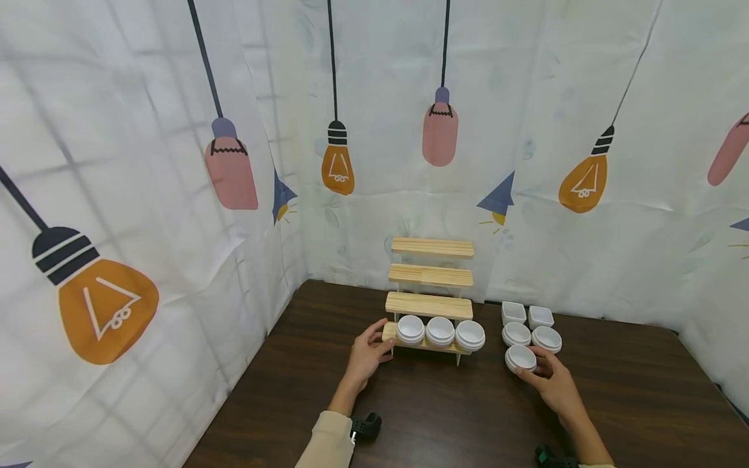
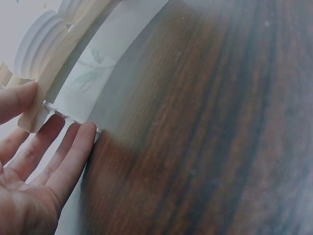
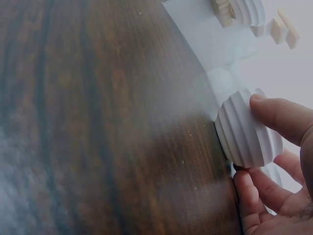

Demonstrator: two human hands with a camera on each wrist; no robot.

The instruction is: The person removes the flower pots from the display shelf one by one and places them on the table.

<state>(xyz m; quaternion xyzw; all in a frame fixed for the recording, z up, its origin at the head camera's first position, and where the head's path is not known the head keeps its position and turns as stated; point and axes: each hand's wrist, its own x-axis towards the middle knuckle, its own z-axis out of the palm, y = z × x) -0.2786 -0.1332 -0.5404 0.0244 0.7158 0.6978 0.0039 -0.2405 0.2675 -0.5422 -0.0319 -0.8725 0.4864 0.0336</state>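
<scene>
A four-tier stand of light wooden steps (image 1: 430,304) rises near the back of the table. My left hand (image 1: 364,356) holds the left end of its lowest step (image 2: 61,61), thumb on top and fingers underneath. Three white bowls sit in a row on that step, the left bowl (image 1: 410,329), the middle bowl (image 1: 440,331) and the right bowl (image 1: 470,335). Over to the right, my right hand (image 1: 554,385) grips a round white ribbed bowl (image 3: 247,128) between thumb and fingers, low at the table surface.
Beyond the right hand stand two more round bowls (image 1: 516,333) and, behind them, two square white dishes (image 1: 541,316). The dark wooden table (image 1: 456,416) meets a white printed curtain (image 1: 374,221) at the back and left.
</scene>
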